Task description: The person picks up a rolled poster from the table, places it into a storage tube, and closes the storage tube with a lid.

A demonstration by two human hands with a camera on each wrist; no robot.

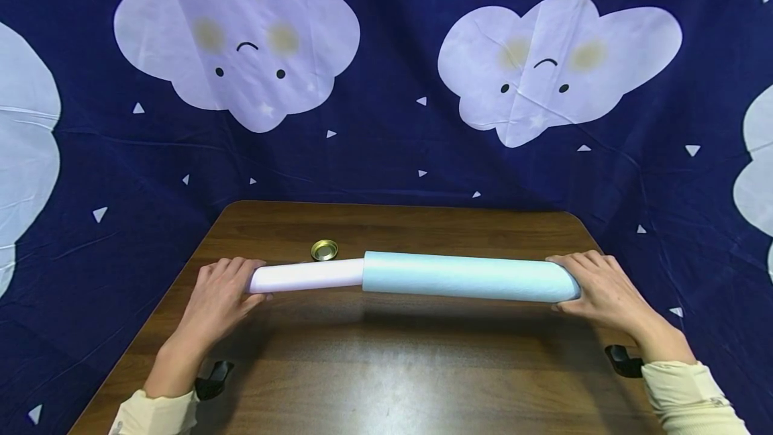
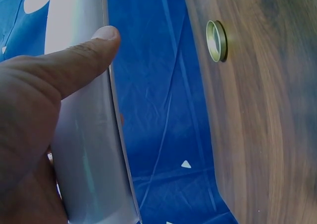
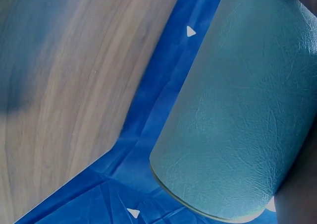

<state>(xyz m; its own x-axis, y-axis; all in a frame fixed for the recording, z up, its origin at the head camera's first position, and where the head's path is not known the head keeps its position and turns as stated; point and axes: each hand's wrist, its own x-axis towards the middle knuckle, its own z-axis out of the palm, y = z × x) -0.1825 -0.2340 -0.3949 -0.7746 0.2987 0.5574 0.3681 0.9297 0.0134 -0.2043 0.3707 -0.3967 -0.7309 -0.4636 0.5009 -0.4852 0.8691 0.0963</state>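
Observation:
My left hand (image 1: 217, 297) grips the left end of a pale lilac roll (image 1: 311, 275), its thumb lying across the roll in the left wrist view. The lilac roll's other end disappears inside a wider light blue roll (image 1: 465, 277). Around the right end of the blue roll, my right hand (image 1: 606, 291) is curled. Both rolls are held roughly level above the table, with a shadow below them, and tilt slightly where they meet. A leather-like grain covers the blue surface (image 3: 233, 105) in the right wrist view. A long sheet edge runs down the lilac roll (image 2: 94, 149).
A small round gold metal lid (image 1: 324, 250) lies on the wooden table (image 1: 386, 368) behind the lilac roll. A dark blue cloth (image 1: 386, 72) with clouds and triangles hangs behind the table and along its sides. Black fittings (image 1: 214, 380) show beside both wrists.

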